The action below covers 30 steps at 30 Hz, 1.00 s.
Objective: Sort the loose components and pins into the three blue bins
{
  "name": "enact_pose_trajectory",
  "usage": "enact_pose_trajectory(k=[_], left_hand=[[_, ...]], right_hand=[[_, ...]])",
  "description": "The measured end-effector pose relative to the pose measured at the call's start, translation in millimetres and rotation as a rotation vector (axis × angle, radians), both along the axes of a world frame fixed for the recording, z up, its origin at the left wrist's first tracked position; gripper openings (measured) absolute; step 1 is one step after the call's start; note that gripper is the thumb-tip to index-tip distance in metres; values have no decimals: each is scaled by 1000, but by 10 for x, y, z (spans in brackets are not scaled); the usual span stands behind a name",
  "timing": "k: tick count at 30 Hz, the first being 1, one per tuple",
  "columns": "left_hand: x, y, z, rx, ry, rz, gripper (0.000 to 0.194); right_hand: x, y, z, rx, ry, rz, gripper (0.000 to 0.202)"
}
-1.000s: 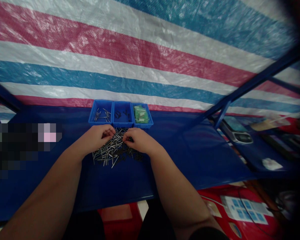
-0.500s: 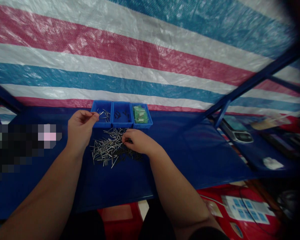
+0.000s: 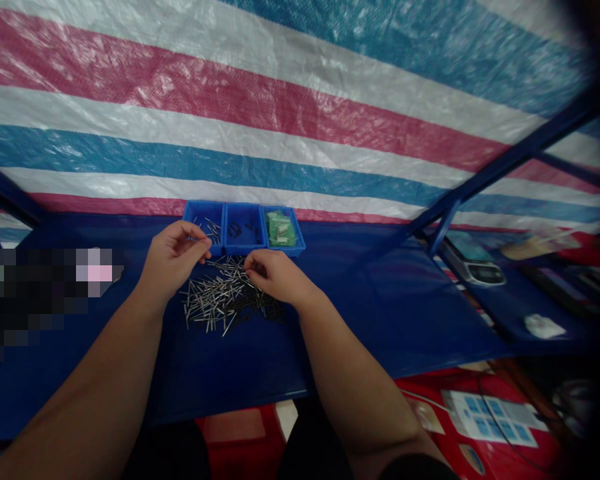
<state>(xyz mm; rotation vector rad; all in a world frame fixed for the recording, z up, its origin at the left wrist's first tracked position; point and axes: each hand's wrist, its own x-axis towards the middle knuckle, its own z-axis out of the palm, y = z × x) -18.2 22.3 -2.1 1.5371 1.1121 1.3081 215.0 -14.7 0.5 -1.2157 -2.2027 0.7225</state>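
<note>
A pile of thin silvery pins (image 3: pixel 207 303) lies on the blue table, with dark pieces (image 3: pixel 260 305) mixed in at its right. Over the front of the left blue bin (image 3: pixel 190 212), which holds some silvery pins, my left hand (image 3: pixel 177 257) has its fingertips pinched; whatever is between them is too small to name. My right hand (image 3: pixel 277 275) is at the pile's upper right edge, fingers curled together, and anything in them is hidden. The middle blue bin (image 3: pixel 250 243) holds dark pieces. Green packets (image 3: pixel 281 230) fill the right blue bin (image 3: pixel 297 247).
Behind the bins hangs a striped plastic sheet (image 3: pixel 280 140). A scale (image 3: pixel 480 267) and a crumpled white piece (image 3: pixel 545 327) are at the right, beyond a blue metal frame (image 3: pixel 500 160). Printed sheets (image 3: pixel 495 420) lie below on red. Something at the far left is pixelated.
My left hand has shifted right and slightly down along the left bin's front. My right hand has lifted slightly away from the pile, uncovering more dark pieces.
</note>
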Motion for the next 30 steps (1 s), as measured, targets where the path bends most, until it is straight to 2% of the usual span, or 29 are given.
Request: enact_pose_trajectory(k=[4, 9, 14, 18, 20, 25, 30], left_hand=[[-20, -47, 11, 53, 199, -95, 16], [-39, -99, 39, 250, 479, -126, 9], [-43, -102, 71, 267, 537, -173, 6], [-74, -81, 74, 248, 574, -267, 5], [-94, -67, 58, 207, 612, -330, 7], [-114, -37, -46, 65, 774, -505, 20], [-99, -24, -110, 86, 861, -505, 23]], right_hand=[[-5, 18, -35, -54, 44, -27, 6], [-13, 38, -67, -114, 121, -87, 11], [-52, 64, -104, -36, 374, -204, 16], [-65, 77, -148, -6, 490, -191, 46], [-55, 74, -152, 7, 443, -164, 47], [-18, 42, -81, 48, 125, -75, 14], [-40, 3, -29, 53, -100, 74, 19]])
